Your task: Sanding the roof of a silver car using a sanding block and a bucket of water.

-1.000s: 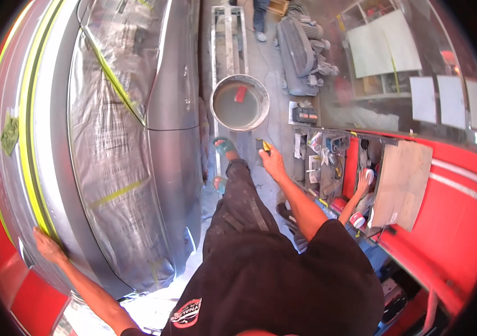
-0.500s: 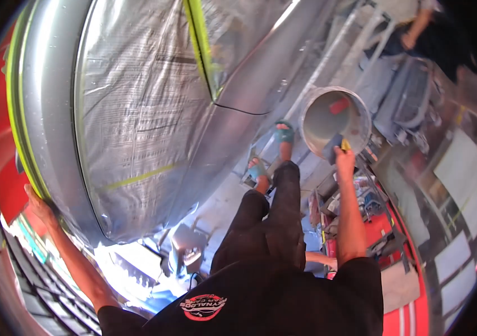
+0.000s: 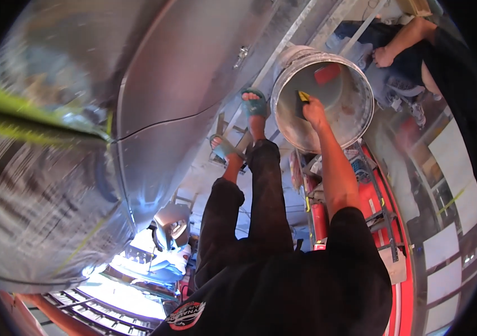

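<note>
My right hand (image 3: 315, 112) is closed on a dark, flat sanding pad (image 3: 299, 105) with a yellow part. It reaches over the mouth of a large, stained round bucket (image 3: 368, 106), the pad inside its rim. Cloudy liquid appears to lie in the bucket, and a red block (image 3: 327, 73) sits against the far inner wall. My left forearm (image 3: 53, 313) stretches along the lower left edge, below the car body (image 3: 177, 95). The left hand is dim at the picture's rim, and its fingers cannot be made out.
Masking film (image 3: 36, 207) and yellow-green tape (image 3: 31, 115) cover the car's windows. Another person's hand (image 3: 383, 57) is at the upper right. A metal-framed rack (image 3: 381, 207) with red items stands at my right. My sandalled feet (image 3: 254, 102) rest on a metal support.
My right hand has brought the pad from the bucket's near rim to inside its mouth. My view has shifted toward the bucket, and my left hand has slid to the lower left rim.
</note>
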